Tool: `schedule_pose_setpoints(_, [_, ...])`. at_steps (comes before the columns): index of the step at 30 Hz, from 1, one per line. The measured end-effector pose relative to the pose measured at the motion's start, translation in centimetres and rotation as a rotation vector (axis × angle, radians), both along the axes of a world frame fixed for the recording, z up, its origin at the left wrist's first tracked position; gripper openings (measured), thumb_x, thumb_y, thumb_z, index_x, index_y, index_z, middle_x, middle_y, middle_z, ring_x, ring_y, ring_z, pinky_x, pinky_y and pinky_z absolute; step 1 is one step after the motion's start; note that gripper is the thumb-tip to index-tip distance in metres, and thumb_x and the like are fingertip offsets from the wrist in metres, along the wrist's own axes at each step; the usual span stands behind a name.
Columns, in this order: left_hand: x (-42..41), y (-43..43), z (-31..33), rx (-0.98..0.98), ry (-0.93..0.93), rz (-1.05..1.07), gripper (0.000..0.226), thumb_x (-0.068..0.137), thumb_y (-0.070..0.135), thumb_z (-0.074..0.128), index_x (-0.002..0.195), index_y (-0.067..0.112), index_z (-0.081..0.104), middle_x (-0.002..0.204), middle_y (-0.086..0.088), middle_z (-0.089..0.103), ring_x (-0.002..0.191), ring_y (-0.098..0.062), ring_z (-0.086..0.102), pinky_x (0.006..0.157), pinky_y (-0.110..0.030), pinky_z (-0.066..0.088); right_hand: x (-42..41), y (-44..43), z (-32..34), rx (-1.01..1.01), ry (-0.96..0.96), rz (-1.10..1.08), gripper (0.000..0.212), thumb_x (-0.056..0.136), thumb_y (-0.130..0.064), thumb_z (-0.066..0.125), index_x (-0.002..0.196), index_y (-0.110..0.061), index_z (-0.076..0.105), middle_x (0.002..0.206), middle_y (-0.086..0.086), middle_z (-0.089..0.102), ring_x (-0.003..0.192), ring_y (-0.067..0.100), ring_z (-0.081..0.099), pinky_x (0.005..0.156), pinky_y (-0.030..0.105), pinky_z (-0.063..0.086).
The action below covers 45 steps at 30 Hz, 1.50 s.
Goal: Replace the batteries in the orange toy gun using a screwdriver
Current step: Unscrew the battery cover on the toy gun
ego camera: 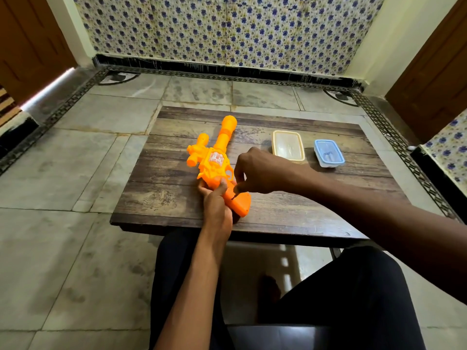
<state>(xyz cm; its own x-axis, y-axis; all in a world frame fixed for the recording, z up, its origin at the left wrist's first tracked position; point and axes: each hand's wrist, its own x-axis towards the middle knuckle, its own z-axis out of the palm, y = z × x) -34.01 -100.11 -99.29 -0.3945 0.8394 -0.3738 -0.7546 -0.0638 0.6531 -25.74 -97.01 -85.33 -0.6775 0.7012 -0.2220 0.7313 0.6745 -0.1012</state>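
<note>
Head view: right hand [260,170] pinches a mostly hidden dark screwdriver [233,196]; left hand [216,207] grips orange plastic toy gun [216,159] near front edge of wooden worktop [161,198].

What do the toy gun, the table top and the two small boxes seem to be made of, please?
Toy gun: moulded plastic, uniformly orange, soft sheen. Table top: dark wood or wood-look laminate; grain and plank lines show, matte. Cream-rimmed box: likely plastic, clear glossy lid. Blue-rimmed box: translucent plastic, contents dimly visible through it.
</note>
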Motion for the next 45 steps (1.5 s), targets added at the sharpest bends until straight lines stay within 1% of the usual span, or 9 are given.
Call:
schedule_pose_setpoints(3, [0.0,-0.1,0.0,0.009,0.014,-0.036,0.047,0.095,-0.002,0.056,0.132,0.022,0.04,0.115,-0.002,0.064,0.101,-0.016,0.064,0.1,-0.049,0.047,-0.2,0.0,0.0,0.024,-0.017,0.025,0.027,0.083,-0.033,0.079,0.096,-0.01,0.076,0.094,0.006,0.071,0.08,0.017,0.059,0.067,0.03,0.049])
schedule_pose_setpoints(7, [-0.2,0.2,-0.4,0.038,0.078,-0.026,0.057,0.093,-0.004,0.059,0.144,0.01,0.038,0.131,-0.014,0.061,0.106,-0.019,0.065,0.101,-0.048,0.049,-0.1,-0.2,-0.1,0.014,0.048,-0.03,0.027,0.08,-0.032,0.081,0.093,-0.009,0.073,0.071,-0.006,0.059,0.072,0.015,0.055,0.069,0.031,0.05])
schedule_pose_setpoints(10, [-0.3,0.2,-0.5,0.037,0.078,0.0,0.062,0.092,-0.004,0.06,0.147,0.01,0.034,0.133,-0.018,0.06,0.105,-0.023,0.066,0.089,-0.043,0.054,0.3,0.2,-0.5,-0.07,0.011,-0.132,0.029,0.089,-0.034,0.072,0.094,-0.005,0.073,0.07,0.0,0.068,0.059,0.011,0.059,0.067,0.03,0.056])
schedule_pose_setpoints(16, [0.2,0.1,-0.5,-0.01,0.032,0.01,0.067,0.092,-0.009,0.059,0.146,0.016,0.028,0.128,-0.012,0.06,0.08,-0.006,0.072,0.061,-0.032,0.058,0.8,0.9,-0.9,-0.251,0.048,-0.251,0.026,0.092,-0.03,0.069,0.09,-0.006,0.078,0.056,-0.007,0.061,0.045,0.003,0.056,0.04,0.008,0.039])
schedule_pose_setpoints(24, [-0.2,-0.1,-0.2,-0.001,-0.036,-0.013,0.045,0.093,-0.009,0.058,0.126,0.019,0.046,0.09,-0.003,0.068,0.073,-0.012,0.07,0.057,-0.033,0.057,0.5,0.7,-1.5,-0.124,0.048,-0.201,0.029,0.086,-0.034,0.075,0.097,-0.007,0.073,0.081,0.005,0.071,0.068,0.014,0.062,0.068,0.034,0.06])
schedule_pose_setpoints(29, [-0.3,-0.1,-0.7,-0.004,-0.061,-0.031,0.057,0.093,-0.006,0.058,0.145,0.01,0.038,0.129,-0.017,0.062,0.093,-0.017,0.069,0.059,-0.03,0.059,0.4,0.3,-1.3,-0.011,0.006,-0.061,0.016,0.078,-0.024,0.081,0.092,-0.017,0.079,0.082,-0.002,0.069,0.079,0.013,0.061,0.064,0.028,0.05])
schedule_pose_setpoints(33, [-0.2,-0.1,-0.6,-0.008,-0.047,-0.033,0.055,0.095,-0.006,0.056,0.142,0.016,0.036,0.113,-0.005,0.064,0.092,-0.014,0.067,0.069,-0.037,0.057,0.1,0.2,-1.1,-0.01,-0.024,-0.034,0.021,0.08,-0.026,0.08,0.097,-0.014,0.077,0.089,0.002,0.068,0.083,0.014,0.056,0.066,0.027,0.047])
schedule_pose_setpoints(40, [-0.2,-0.2,-0.2,-0.029,-0.061,-0.033,0.054,0.095,-0.004,0.057,0.142,0.014,0.039,0.116,-0.007,0.065,0.081,-0.009,0.072,0.053,-0.026,0.057,-0.9,0.7,-1.6,-0.098,-0.06,-0.123,0.016,0.091,-0.024,0.069,0.093,-0.009,0.064,0.077,0.001,0.069,0.074,0.015,0.062,0.084,0.04,0.058])
schedule_pose_setpoints(45, [-0.2,-0.3,-0.4,-0.014,-0.018,-0.025,0.062,0.094,-0.008,0.054,0.149,0.011,0.033,0.143,-0.013,0.054,0.116,-0.02,0.062,0.072,-0.027,0.059,-0.6,-0.2,-0.8,0.027,-0.061,-0.001,0.015,0.086,-0.023,0.073,0.094,-0.011,0.071,0.089,0.004,0.066,0.073,0.019,0.058,0.065,0.031,0.05])
